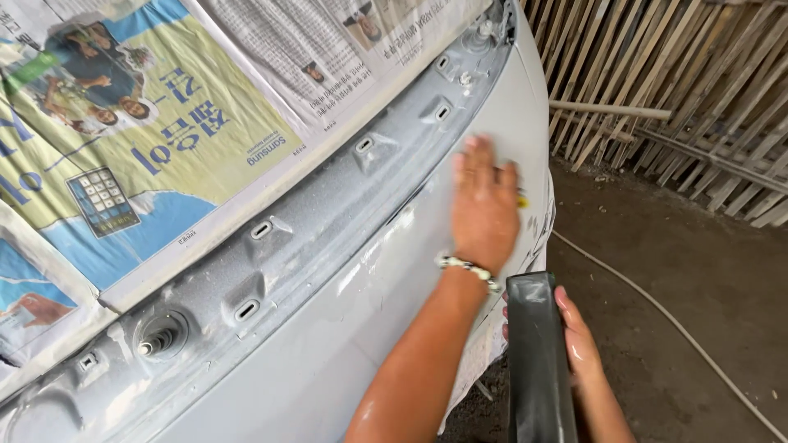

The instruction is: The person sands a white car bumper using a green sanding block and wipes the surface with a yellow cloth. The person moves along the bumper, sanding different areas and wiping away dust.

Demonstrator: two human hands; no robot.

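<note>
My left hand (pixel 486 209) lies flat, fingers spread, on the pale grey car panel (pixel 345 328), which looks wet and dull. My right hand (pixel 574 344) is closed around a dark block (pixel 538 361) just beside the panel's edge. Newspaper (pixel 164 123) masks the area above the primed channel. Behind, a wall of wooden slats (pixel 673 74) and a dirt floor (pixel 673 271) with a hose (pixel 657 303) across it
</note>
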